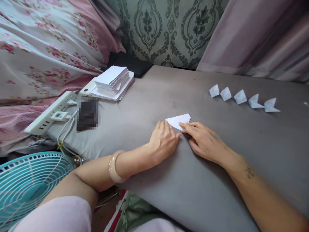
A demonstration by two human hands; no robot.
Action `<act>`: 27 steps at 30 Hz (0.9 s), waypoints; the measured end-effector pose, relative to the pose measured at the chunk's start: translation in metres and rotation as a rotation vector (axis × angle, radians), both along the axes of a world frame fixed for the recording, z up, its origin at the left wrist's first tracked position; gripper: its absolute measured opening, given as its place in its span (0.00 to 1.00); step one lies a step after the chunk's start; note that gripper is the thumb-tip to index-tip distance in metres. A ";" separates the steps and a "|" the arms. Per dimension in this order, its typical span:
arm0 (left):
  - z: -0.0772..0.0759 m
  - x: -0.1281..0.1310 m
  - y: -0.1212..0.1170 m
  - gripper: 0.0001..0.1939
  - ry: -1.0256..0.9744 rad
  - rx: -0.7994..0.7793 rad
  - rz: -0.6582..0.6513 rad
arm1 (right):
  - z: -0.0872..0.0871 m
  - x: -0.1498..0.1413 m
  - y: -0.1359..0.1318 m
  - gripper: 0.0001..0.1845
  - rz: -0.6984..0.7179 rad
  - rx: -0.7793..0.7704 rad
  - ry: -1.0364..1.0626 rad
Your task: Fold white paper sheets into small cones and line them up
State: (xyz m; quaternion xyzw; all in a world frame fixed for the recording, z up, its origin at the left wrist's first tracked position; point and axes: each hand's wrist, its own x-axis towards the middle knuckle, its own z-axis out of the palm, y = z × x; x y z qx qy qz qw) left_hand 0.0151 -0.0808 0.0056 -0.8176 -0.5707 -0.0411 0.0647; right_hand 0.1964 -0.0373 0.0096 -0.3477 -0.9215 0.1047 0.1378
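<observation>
A piece of folded white paper [177, 120] lies flat on the grey cloth-covered surface [154, 96]. My left hand [164, 138] rests over its lower left corner, fingers straight and side by side, thumb out to the right. With its fingertips, my right hand [205, 140] pins the paper's right lower edge; its remaining fingers curl under and are partly hidden. Part of the paper's left end is covered by my left fingers. Farther right stands a row of several folded paper shapes [240, 97], some with raised pointed flaps.
At the back left a stack of white paper [112, 82] sits near a black item [135, 64]. A blurred dark rectangular object [87, 113] lies beside a white power strip [51, 112] with cables. A turquoise fan [33, 190] stands at lower left, below floral fabric [48, 48].
</observation>
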 end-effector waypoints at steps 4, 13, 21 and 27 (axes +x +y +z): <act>0.004 -0.012 0.012 0.24 -0.059 -0.034 0.028 | 0.002 -0.004 -0.003 0.30 -0.013 -0.008 -0.021; -0.012 -0.034 0.057 0.12 -0.558 -0.128 0.065 | 0.005 -0.023 -0.023 0.14 -0.117 0.105 -0.080; -0.012 -0.033 0.074 0.12 -0.807 -0.228 0.102 | -0.003 -0.034 -0.022 0.12 -0.252 0.192 -0.091; -0.013 -0.037 0.076 0.13 -1.046 -0.309 0.118 | -0.016 -0.030 0.000 0.08 -0.353 0.024 0.182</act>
